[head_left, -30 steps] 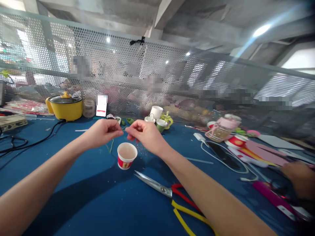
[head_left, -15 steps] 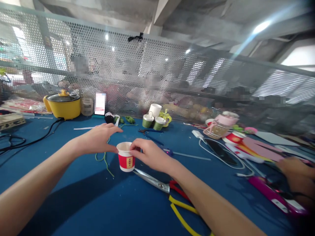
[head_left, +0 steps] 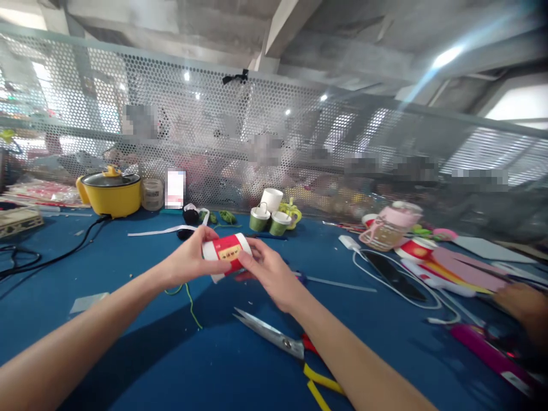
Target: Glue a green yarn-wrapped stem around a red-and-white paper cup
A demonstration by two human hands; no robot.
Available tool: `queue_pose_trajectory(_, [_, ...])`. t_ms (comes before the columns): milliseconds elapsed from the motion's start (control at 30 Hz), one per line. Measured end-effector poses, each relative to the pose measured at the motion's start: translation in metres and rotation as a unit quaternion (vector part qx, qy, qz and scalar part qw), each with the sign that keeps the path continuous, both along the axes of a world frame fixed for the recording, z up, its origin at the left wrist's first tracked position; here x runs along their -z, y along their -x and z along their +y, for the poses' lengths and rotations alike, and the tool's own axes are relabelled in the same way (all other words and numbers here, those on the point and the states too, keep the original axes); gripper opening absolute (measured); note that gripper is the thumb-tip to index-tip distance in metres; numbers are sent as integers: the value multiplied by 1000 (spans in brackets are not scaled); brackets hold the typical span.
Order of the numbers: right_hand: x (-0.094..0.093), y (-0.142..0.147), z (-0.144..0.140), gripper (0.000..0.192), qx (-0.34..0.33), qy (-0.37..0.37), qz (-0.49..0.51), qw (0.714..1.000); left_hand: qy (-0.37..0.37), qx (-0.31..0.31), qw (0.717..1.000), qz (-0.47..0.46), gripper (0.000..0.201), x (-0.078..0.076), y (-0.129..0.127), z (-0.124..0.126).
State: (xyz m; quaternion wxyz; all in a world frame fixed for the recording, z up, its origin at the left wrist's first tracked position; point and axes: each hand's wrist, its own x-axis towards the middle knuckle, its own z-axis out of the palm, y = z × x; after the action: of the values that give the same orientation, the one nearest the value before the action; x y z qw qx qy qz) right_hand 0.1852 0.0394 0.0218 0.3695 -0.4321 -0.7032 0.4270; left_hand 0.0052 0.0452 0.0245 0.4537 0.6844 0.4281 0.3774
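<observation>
A small white paper cup with a red band (head_left: pixel 226 252) is tipped on its side above the blue table (head_left: pixel 171 354), held between both hands. My left hand (head_left: pixel 188 262) grips its left end. My right hand (head_left: pixel 268 274) has fingers on its right end and underside. A thin green cord (head_left: pixel 190 299) lies on the table below my left hand. Scissors with red and yellow handles (head_left: pixel 282 342) lie just in front of my right forearm.
A yellow cooker (head_left: pixel 112 193) with a black cable stands back left. Green and white cups (head_left: pixel 272 217) sit behind the hands. A phone with white cable (head_left: pixel 391 274), a pink bottle (head_left: pixel 389 228) and craft sheets lie right. Another person's hand (head_left: pixel 524 305) is at far right. Perforated metal screen behind.
The cup stood upright on the table; both hands closed on it, lifted it and tipped it onto its side. The green cord dropped to the table.
</observation>
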Motion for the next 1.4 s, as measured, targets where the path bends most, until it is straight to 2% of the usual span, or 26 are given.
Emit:
queue_pose_trajectory(100, [1,5,-5,43,-4,-53,-47,997,5,76,994,72,57,5,-2,-2])
queue_pose_trajectory(167, [-2,5,-6,46,-8,-79,-78,994,24,110,992,64,56,8,-3,-4])
queue_pose_trajectory(233, [-5,-2,-2,45,9,-75,-80,994,49,110,992,23,52,8,-4,-4])
queue_pose_trajectory(300, [-8,-18,6,39,65,-77,-103,990,70,83,994,-15,49,9,-5,-3])
queue_pose_trajectory(367, [-10,-41,13,28,173,-113,-205,957,94,50,993,-53,51,11,-5,-1])
queue_pose_trajectory(433, [-7,-66,18,25,248,-91,-373,889,123,20,988,-89,53,16,-6,0])
queue_pose_trajectory(467, [-4,-77,19,26,249,-59,-441,860,137,7,985,-101,54,19,-6,0])
queue_pose_trajectory(567, [9,-99,16,24,225,1,-488,843,163,-31,978,-126,57,31,-8,-2])
queue_pose_trajectory(667, [18,-108,13,26,204,39,-486,849,190,-50,966,-168,59,40,-8,-7])
queue_pose_trajectory(800, [23,-111,11,23,196,67,-452,868,217,-45,955,-196,61,47,-4,-12])
queue_pose_trajectory(1033, [28,-105,6,7,226,94,-307,919,178,-39,967,-180,57,53,0,-14])
queue_pose_trajectory(1100, [25,-98,3,9,223,97,-237,941,170,-43,969,-174,57,53,-1,-14])
queue_pose_trajectory(1200, [13,-85,-4,7,184,102,-96,973,164,-40,971,-171,57,55,-3,-15])
queue_pose_trajectory(1300, [-2,-69,-11,14,159,93,10,983,159,-44,971,-170,57,57,-5,-17])
queue_pose_trajectory(1400, [-14,-52,-16,19,126,102,49,986,156,-56,973,-161,57,57,-7,-20])
